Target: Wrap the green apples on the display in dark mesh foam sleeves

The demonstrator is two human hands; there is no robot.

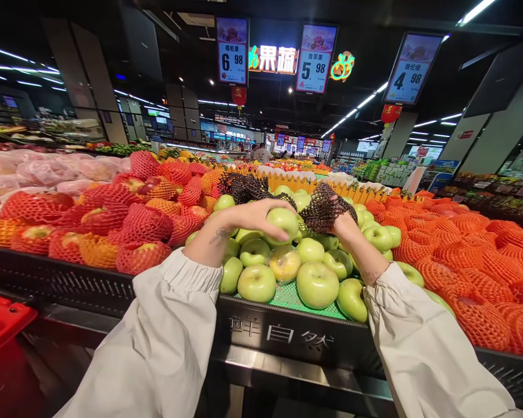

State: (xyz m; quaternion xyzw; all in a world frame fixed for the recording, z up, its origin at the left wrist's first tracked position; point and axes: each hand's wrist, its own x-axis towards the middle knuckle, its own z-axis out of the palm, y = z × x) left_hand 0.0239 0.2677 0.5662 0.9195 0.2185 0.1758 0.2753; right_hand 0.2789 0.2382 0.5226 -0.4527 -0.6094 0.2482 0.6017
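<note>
"Over at the green apple bin, what's each hand up to?"

"Left hand has its fingers curled round a green apple, just above the pile near the middle of the bin. Right hand is mostly covered by black mesh, so I can't tell if it's clenched or loose under there"

"How far along, you reckon?"

"Partway, I'd say. One apple's picked out, but it's bare: the mesh sits on the right hand, beside the apple rather than round it. Loads of other green apples are bare too, and more dark mesh lies past the left hand"

"Any textures worth a mention?"

"Apples look glossy and roundish, some with dimpled ends. One yellow-brown fruit seems to be in clear plastic. The mesh is open-weave and kinda crinkly. Bumpy green mat underneath, hard black bin front with metallic characters. Next door it's ribbed foam nets, pinkish-red ones on the left, orange ones on the right"
</note>
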